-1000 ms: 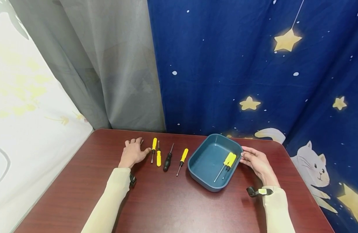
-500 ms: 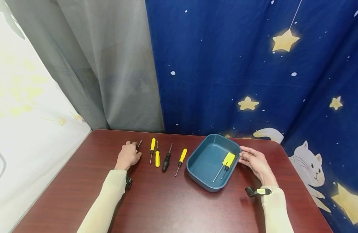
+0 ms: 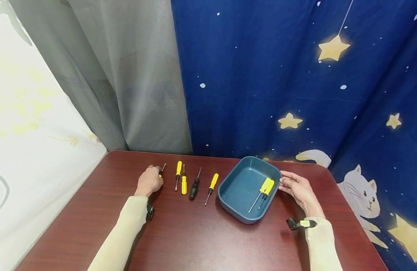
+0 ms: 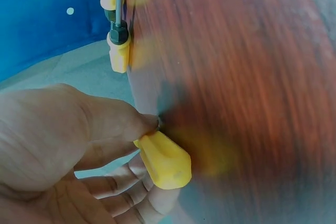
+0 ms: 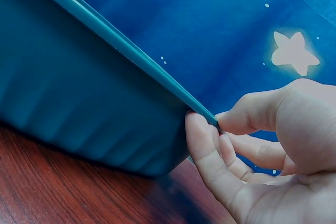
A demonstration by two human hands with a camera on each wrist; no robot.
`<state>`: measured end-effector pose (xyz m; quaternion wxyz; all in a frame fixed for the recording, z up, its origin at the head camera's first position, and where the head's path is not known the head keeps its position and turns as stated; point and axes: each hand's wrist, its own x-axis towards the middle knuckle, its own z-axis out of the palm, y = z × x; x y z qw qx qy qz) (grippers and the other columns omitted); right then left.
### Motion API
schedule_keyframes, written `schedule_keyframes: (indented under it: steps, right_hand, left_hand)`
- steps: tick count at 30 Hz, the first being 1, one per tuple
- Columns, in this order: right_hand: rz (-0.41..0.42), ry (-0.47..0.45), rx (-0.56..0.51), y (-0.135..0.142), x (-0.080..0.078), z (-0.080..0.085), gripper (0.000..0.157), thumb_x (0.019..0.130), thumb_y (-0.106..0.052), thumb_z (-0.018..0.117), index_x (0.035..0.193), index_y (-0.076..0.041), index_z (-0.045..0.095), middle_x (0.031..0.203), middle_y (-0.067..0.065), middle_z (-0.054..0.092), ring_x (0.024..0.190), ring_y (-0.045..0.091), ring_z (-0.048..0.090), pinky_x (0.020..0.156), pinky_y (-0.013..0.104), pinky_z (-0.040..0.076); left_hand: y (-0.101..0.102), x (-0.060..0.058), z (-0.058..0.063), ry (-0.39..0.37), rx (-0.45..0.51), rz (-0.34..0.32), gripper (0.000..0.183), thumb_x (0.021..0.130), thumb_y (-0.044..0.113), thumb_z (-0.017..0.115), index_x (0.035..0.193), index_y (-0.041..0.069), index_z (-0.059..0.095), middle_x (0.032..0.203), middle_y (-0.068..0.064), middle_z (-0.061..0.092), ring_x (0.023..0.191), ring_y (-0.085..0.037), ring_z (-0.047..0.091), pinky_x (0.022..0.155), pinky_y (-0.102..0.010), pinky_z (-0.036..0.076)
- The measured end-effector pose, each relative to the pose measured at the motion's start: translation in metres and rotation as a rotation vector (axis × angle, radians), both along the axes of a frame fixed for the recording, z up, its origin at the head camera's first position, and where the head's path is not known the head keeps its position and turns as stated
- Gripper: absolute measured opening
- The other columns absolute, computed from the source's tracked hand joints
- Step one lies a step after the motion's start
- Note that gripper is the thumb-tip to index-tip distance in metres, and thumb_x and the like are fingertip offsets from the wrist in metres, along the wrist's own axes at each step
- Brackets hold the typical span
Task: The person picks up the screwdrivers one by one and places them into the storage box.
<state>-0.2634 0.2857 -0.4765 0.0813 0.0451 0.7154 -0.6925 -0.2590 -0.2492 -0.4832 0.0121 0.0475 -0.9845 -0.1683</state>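
Note:
At the left of the table, my left hand (image 3: 149, 181) pinches a screwdriver (image 3: 163, 169); its metal tip points to the back. The left wrist view has its yellow handle (image 4: 167, 162) between thumb and fingers, and the hand covers much of the rest. My right hand (image 3: 300, 190) holds the rim of a blue rectangular box (image 3: 239, 188), thumb on one side and fingers on the other, as the right wrist view makes plain. Inside the box, two yellow-handled screwdrivers (image 3: 266, 187) lie side by side.
Between left hand and box lie a yellow screwdriver (image 3: 178, 174), another yellow one (image 3: 184, 184), a black screwdriver (image 3: 194, 189) and a yellow-and-black screwdriver (image 3: 213, 185). The reddish-brown table (image 3: 201, 241) ends at a grey curtain (image 3: 150, 94) and a blue starry curtain (image 3: 245, 94).
My left hand has drawn slightly left and its spread fingers have closed in on the leftmost screwdriver, whose shaft now shows beyond them. The right hand and box have stayed in place.

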Motion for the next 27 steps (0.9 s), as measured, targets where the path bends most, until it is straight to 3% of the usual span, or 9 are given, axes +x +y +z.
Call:
schedule_keyframes:
  steps: [13,27]
  right_hand:
    - [-0.002,-0.006,0.009,-0.0008,-0.0001,0.0006,0.054,0.102,-0.003,0.055,0.152,0.007,0.038,0.106,-0.002,0.07,0.088,0.005,0.07,0.083,0.022,0.06]
    - [-0.001,-0.007,0.012,-0.0011,0.0009,0.0017,0.054,0.102,-0.004,0.056,0.152,0.007,0.039,0.106,-0.001,0.07,0.088,0.006,0.07,0.083,0.022,0.06]
  left_hand:
    - [0.001,0.0011,0.001,-0.002,0.009,0.01,0.047,0.084,0.002,0.061,0.13,-0.005,0.064,0.122,-0.026,0.062,0.093,-0.038,0.065,0.086,-0.056,0.055]
    - [0.0047,0.0019,0.0074,-0.005,0.07,0.012,0.052,0.086,0.004,0.057,0.136,-0.006,0.06,0.124,-0.029,0.061,0.088,-0.034,0.061,0.082,-0.052,0.054]
